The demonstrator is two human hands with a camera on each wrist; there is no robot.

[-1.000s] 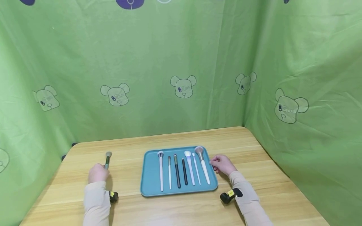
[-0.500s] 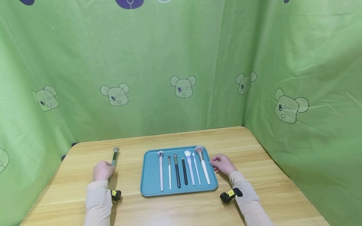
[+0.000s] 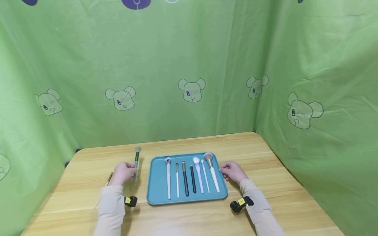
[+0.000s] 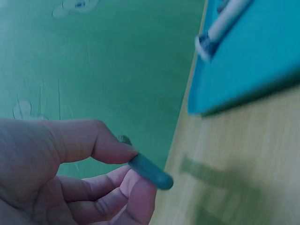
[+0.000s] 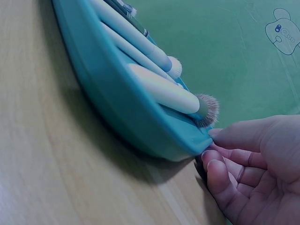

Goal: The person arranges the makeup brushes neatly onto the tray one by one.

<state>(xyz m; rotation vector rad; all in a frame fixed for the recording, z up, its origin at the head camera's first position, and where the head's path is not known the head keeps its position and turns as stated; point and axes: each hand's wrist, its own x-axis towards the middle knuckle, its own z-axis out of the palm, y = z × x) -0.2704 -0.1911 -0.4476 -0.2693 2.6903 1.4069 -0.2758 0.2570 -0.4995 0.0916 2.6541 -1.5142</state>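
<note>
My left hand (image 3: 123, 172) pinches a makeup brush (image 3: 136, 160) between thumb and fingers, left of the blue tray (image 3: 156, 183). The brush stands with its grey bristles up. Its rounded green handle end (image 4: 157, 176) pokes out below the fingertips in the left wrist view. Several makeup brushes lie side by side in the tray, from a pale-handled brush (image 3: 168, 180) at left to a wide fluffy brush (image 3: 213, 173) at right. At the tray's right side, my right hand (image 3: 233, 172) pinches the rim, thumb above and fingers below.
A thin makeup brush (image 3: 110, 178) lies on the wooden table (image 3: 177, 219) left of my left forearm, its handle partly hidden by the sleeve. A green curtain (image 3: 159, 121) with bear prints hangs behind the table and along its sides.
My left hand has moved right toward the tray with the green-handled brush, uncovering the thin brush on the table. The right hand and the tray stay put.
</note>
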